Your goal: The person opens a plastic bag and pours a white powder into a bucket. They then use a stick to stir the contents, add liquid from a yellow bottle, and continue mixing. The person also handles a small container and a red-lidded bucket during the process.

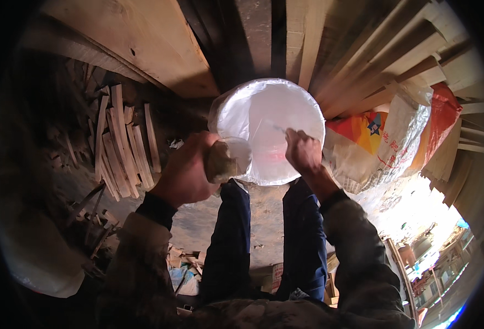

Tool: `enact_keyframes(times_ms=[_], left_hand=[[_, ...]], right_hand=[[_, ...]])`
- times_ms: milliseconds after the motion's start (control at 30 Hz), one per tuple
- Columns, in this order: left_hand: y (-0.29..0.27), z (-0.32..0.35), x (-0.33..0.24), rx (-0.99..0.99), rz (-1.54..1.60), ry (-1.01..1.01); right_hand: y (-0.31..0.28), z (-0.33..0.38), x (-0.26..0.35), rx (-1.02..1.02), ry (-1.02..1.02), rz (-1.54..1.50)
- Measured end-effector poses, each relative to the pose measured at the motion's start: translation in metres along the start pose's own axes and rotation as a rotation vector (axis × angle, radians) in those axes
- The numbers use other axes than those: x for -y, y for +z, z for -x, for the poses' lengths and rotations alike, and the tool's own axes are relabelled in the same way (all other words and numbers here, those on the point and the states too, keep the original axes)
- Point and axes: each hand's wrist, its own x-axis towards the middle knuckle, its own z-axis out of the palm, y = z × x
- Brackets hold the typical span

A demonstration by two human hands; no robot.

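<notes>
My left hand is closed around a short, thick brownish-green object with a pale rounded end; its exact kind is unclear. That object is at the near left rim of a round white tub, which looks lined with shiny plastic film. Over the right part of the tub, my right hand is in a fist, fingers curled in. A thin, blurred tip sticks out from it toward the tub's middle, too smeared to name. The tub stands just beyond my knees.
Wooden planks lean at the back, and more boards fan out at the far right. Narrow wood strips are stacked on the left. A printed woven sack lies right of the tub. Wood scraps litter the ground near my legs.
</notes>
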Motion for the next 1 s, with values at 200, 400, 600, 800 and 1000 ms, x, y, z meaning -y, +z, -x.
enact_keyframes(times_ms=[200,400,600,800,1000], left_hand=[[-0.002,0.004,0.01,0.03,-0.049,0.081],[0.001,0.011,0.013,-0.032,-0.03,0.06],[0.0,0.007,0.009,-0.031,-0.045,0.061],[0.006,0.004,0.006,-0.048,-0.002,0.014],[0.009,0.007,0.0,-0.013,-0.033,-0.084]], right_hand=[[0.138,-0.078,-0.012,0.161,0.237,0.115],[0.13,-0.078,-0.009,0.411,0.519,-0.135],[0.007,-0.003,0.003,0.16,0.494,-0.499],[-0.075,0.066,0.037,-0.104,0.165,-0.674],[-0.016,0.049,0.062,-0.185,-0.444,-0.504]])
